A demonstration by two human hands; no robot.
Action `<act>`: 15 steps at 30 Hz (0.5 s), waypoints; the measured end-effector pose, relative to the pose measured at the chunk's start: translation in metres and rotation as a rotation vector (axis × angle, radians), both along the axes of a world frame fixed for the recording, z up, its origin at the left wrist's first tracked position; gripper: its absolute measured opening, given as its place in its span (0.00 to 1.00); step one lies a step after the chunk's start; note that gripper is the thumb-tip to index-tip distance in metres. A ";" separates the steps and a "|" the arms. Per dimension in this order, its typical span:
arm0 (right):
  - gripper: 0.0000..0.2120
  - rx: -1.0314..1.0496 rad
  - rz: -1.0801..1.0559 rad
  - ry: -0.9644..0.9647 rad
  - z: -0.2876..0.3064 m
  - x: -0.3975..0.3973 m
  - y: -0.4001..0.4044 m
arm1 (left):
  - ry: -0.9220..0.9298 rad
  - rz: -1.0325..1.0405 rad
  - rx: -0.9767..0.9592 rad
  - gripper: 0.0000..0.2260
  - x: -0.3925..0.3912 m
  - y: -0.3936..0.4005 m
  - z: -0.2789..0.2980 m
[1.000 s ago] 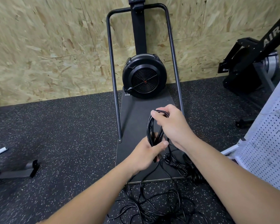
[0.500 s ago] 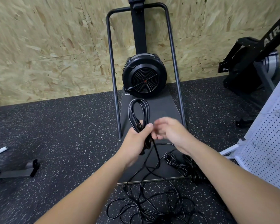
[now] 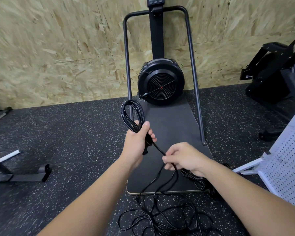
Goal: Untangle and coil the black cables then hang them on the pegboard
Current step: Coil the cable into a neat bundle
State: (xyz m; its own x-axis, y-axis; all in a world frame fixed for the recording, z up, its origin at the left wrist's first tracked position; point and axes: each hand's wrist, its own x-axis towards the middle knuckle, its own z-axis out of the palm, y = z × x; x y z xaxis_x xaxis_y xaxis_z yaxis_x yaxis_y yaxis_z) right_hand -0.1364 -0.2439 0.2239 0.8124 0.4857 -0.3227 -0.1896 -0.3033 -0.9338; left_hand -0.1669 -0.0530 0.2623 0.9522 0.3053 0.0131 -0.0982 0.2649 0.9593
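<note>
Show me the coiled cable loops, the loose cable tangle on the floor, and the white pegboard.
coiled cable loops point(image 3: 132, 114), head view, on the loops above the left hand.
loose cable tangle point(image 3: 167, 218), head view, on its strands on the floor.
white pegboard point(image 3: 286, 160), head view, on its perforated face.

Wall: tan oriented-strand-board panelling point(image 3: 58, 48).
Floor: black white-speckled rubber matting point(image 3: 75, 133).
Equipment: black fan-wheel exercise machine point(image 3: 161, 84) against wall.

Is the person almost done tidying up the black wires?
Not yet. A few loops are already coiled in the left hand. The right hand pinches the next stretch of cable. A loose tangle lies on the floor, a bundle waits, and nothing visible hangs on the pegboard.
</note>
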 end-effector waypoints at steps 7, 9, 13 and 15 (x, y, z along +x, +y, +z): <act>0.15 -0.419 0.282 -0.677 0.057 -0.021 0.008 | 0.084 0.011 0.085 0.06 0.004 0.018 -0.001; 0.16 -0.314 0.231 -0.656 0.066 -0.024 0.009 | 0.106 -0.053 0.112 0.06 0.003 0.018 -0.001; 0.06 0.095 0.123 -0.274 0.079 -0.024 -0.002 | 0.128 -0.055 0.125 0.06 0.003 0.020 0.001; 0.11 0.257 0.070 -0.170 0.084 -0.019 -0.009 | 0.144 -0.049 0.084 0.06 0.003 0.025 0.006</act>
